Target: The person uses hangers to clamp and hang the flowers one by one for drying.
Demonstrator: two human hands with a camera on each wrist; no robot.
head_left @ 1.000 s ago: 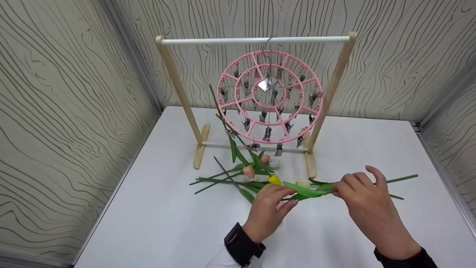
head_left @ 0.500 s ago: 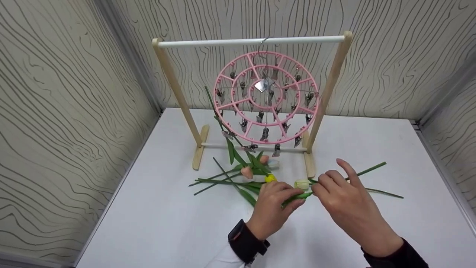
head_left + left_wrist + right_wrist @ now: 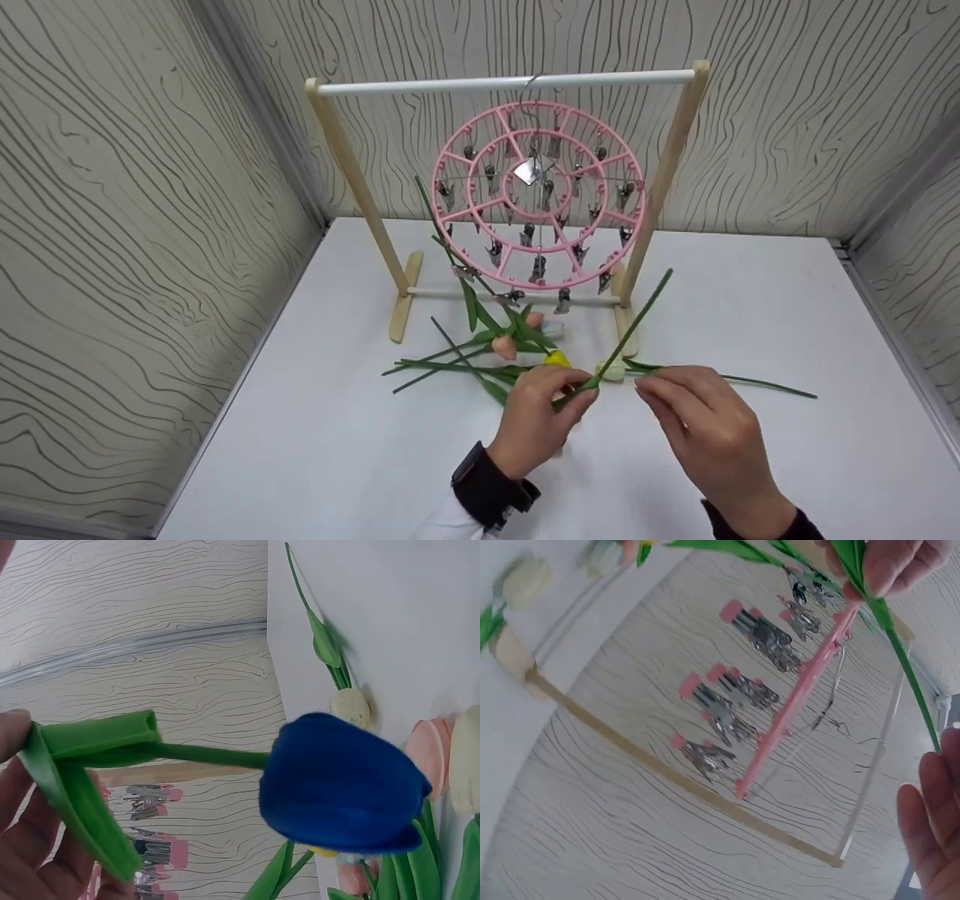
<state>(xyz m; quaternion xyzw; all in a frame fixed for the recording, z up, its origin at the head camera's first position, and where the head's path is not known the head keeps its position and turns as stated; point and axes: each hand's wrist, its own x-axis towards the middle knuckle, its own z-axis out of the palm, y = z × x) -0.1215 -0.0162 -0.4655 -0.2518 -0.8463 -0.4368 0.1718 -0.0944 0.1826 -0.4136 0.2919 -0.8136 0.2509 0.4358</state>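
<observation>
My left hand (image 3: 536, 409) pinches an artificial blue tulip (image 3: 341, 784) at its green leaves (image 3: 97, 742). The bloom hangs below that hand, hidden by it in the head view. From the fingertips its stem (image 3: 634, 330) slants up and away toward the rack. To the right, my right hand (image 3: 709, 431) is held with fingers loosely bent and nothing between them. In the right wrist view, the stem's end overlaps those fingers (image 3: 937, 787). Just behind the hands a cream tulip (image 3: 611, 370) lies on the table, its stem running right behind the right hand.
A pink round clip hanger (image 3: 540, 285) with several metal clips hangs from a wooden rack (image 3: 667, 176) with a white bar. Under it lies a loose pile of tulips, among them peach blooms (image 3: 504, 347) and a yellow bloom (image 3: 556, 360). Patterned walls (image 3: 135, 225) enclose the white table (image 3: 322, 450).
The blue tulip's stem has swung from pointing right to pointing up and away. My right hand has moved left and let go of it; my left hand keeps its hold.
</observation>
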